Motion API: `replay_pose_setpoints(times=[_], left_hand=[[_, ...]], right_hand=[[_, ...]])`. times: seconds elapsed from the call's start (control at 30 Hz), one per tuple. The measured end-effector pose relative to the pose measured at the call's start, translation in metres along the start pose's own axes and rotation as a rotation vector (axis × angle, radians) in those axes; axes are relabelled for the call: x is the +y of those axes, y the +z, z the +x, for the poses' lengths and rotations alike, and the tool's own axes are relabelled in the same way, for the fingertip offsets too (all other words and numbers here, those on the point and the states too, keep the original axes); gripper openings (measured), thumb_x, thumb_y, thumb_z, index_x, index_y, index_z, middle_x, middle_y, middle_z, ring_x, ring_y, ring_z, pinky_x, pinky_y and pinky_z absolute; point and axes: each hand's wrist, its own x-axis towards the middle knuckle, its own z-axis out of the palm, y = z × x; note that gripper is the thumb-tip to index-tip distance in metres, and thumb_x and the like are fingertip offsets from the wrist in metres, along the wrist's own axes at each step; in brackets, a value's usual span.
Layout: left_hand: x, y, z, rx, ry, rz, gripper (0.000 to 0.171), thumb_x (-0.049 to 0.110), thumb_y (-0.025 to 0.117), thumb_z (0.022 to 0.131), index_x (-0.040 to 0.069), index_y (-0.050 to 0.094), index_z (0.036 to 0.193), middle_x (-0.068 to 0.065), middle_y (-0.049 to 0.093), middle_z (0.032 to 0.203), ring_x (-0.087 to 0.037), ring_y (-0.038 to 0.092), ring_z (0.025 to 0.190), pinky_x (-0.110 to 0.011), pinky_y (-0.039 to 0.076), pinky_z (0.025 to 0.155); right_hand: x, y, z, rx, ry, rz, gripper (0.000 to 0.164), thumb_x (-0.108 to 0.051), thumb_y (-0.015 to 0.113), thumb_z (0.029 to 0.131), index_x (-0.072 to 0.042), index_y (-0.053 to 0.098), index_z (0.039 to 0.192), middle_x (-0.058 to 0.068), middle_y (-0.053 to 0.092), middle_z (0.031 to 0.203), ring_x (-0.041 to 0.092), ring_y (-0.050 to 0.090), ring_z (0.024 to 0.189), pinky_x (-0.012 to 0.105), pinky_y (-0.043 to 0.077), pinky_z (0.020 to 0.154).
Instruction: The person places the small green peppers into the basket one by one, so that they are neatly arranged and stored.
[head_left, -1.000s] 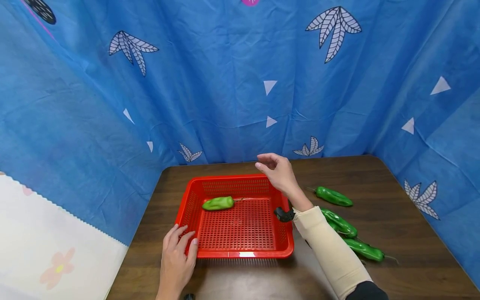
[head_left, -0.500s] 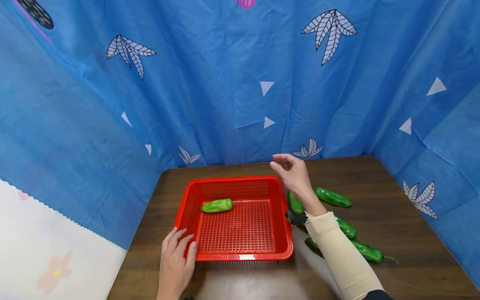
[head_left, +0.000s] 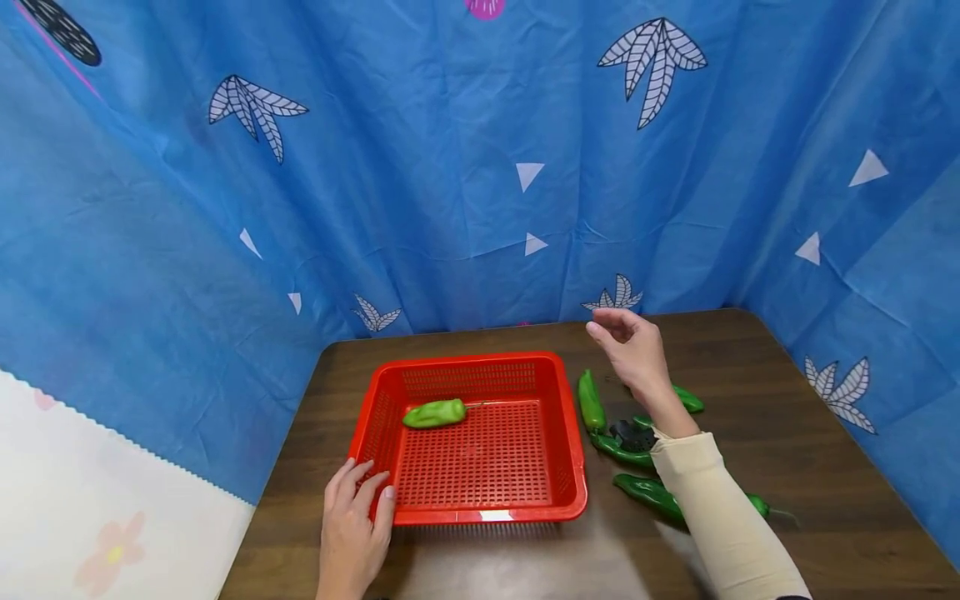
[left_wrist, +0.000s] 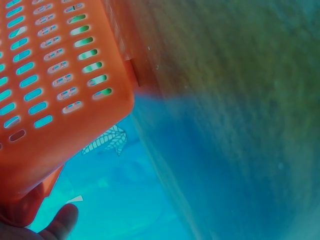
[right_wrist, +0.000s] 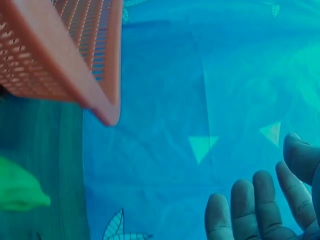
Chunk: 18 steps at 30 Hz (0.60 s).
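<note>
Red basket (head_left: 517,513) sits on the wooden counter (head_left: 480,558), with a light green pepper (head_left: 435,414) lying inside toward the back left. The left hand (head_left: 354,525) rests at the near left corner, fingers loosely apart; the right hand (head_left: 633,350) hangs in the air near more green peppers (head_left: 649,493) right of the basket, thumb and fingers parted.
</note>
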Motion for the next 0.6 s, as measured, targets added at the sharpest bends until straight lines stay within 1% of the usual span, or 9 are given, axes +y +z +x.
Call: replay_pose_setpoints(times=[0.1, 0.27, 0.33, 0.47, 0.53, 0.6], left_hand=[[0.000, -0.001, -0.001, -0.006, -0.012, 0.010, 0.021, 0.020, 0.071, 0.089, 0.006, 0.076, 0.104, -0.014, 0.065, 0.124, -0.035, 0.045, 0.134, -0.048, 0.033, 0.113], [0.000, -0.002, 0.000, -0.023, -0.014, 0.000, 0.021, 0.020, 0.071, 0.090, 0.006, 0.076, 0.105, -0.014, 0.065, 0.125, -0.033, 0.044, 0.136, -0.049, 0.033, 0.112], [0.000, -0.002, 0.000, -0.022, -0.016, -0.003, 0.021, 0.019, 0.072, 0.090, 0.006, 0.076, 0.104, -0.014, 0.065, 0.125, -0.033, 0.044, 0.136, -0.049, 0.033, 0.112], [0.000, -0.001, 0.001, -0.020, -0.022, 0.003, 0.020, 0.019, 0.071, 0.090, 0.006, 0.076, 0.104, -0.014, 0.065, 0.125, -0.033, 0.044, 0.136, -0.049, 0.033, 0.113], [0.000, -0.001, 0.001, -0.020, -0.025, 0.009, 0.021, 0.019, 0.071, 0.089, 0.005, 0.076, 0.104, -0.014, 0.065, 0.125, -0.033, 0.044, 0.136, -0.050, 0.033, 0.112], [0.000, 0.000, 0.001, -0.025, -0.032, 0.018, 0.021, 0.019, 0.071, 0.089, 0.005, 0.076, 0.104, -0.013, 0.065, 0.125, -0.033, 0.044, 0.136, -0.051, 0.034, 0.112]], right_hand=[[0.004, -0.008, -0.002, 0.016, 0.007, -0.006, 0.041, -0.037, 0.070, 0.094, -0.011, 0.068, 0.126, 0.011, 0.070, 0.120, 0.002, 0.062, 0.093, 0.010, 0.051, 0.077], [0.010, -0.022, -0.004, 0.061, 0.019, 0.000, 0.040, -0.033, 0.071, 0.094, -0.009, 0.068, 0.125, 0.009, 0.070, 0.117, -0.001, 0.063, 0.090, 0.009, 0.052, 0.074], [0.013, -0.027, -0.004, 0.075, 0.026, 0.019, 0.040, -0.030, 0.072, 0.093, -0.008, 0.068, 0.126, 0.005, 0.070, 0.115, -0.002, 0.063, 0.088, 0.009, 0.053, 0.073], [0.019, -0.037, -0.002, 0.103, 0.058, 0.082, 0.041, -0.027, 0.073, 0.093, -0.005, 0.067, 0.127, -0.008, 0.069, 0.106, 0.000, 0.066, 0.086, 0.011, 0.056, 0.072], [0.021, -0.042, -0.002, 0.119, 0.074, 0.097, 0.041, -0.027, 0.073, 0.093, -0.005, 0.067, 0.127, -0.013, 0.069, 0.102, 0.002, 0.067, 0.085, 0.012, 0.056, 0.071], [0.024, -0.046, -0.003, 0.135, 0.083, 0.094, 0.041, -0.028, 0.072, 0.092, -0.005, 0.067, 0.127, -0.016, 0.068, 0.099, 0.002, 0.067, 0.085, 0.013, 0.056, 0.072]])
